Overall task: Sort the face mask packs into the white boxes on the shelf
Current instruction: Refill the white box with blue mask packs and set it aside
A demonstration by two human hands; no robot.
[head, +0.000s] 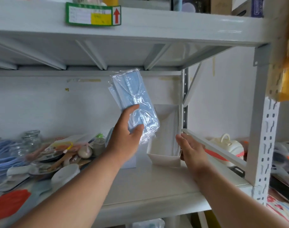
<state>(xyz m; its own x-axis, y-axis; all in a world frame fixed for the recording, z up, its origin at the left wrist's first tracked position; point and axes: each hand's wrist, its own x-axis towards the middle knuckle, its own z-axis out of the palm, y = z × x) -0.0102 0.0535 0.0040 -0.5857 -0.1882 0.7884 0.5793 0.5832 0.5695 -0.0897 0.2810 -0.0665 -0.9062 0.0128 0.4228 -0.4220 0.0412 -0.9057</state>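
Lower frame: two bare forearms enter from the bottom edge, left from lower left, right from lower right, both reaching up toward centre.

Lower left: orange-red mask (7, 205), blurred, at the shelf's (157, 183) front edge.

Centre: left hand (125, 139), back toward the camera, thumb and fingers curled round the lower end of a mask pack (135, 102). Pack: blue masks in clear crinkled film, held in the air, tilted with its top toward upper left, above and just left of the box (165, 143).

Centre right: right hand (190, 149), fingers straight and relaxed, fingertips touching the box's right wall near its front corner; holds nothing.

Box: white, open-topped, narrow, standing on the shelf against the right-hand upright. Inside shows white only; contents, if any, cannot be told.

Left of centre, on the shelf: a jumble of small goods, including a white round lid (65, 175), pink and yellow packets (64, 146), glass jars (31, 140), and blue mask loops (2, 153) at the far left edge. Details are blurred.

Right of the upright: cream-coloured item with a handle (226, 143), partly behind an orange-red strip.

Back: white wall panel (41, 104) with tape remnants.

Upper frame: upper shelf beam, white, bearing a green-bordered label (92, 14) with a yellow patch and a red up-arrow. Boxes stand above, at upper right.

Right edge: yellow-brown bag (288, 71), blurred, hanging by the perforated post.
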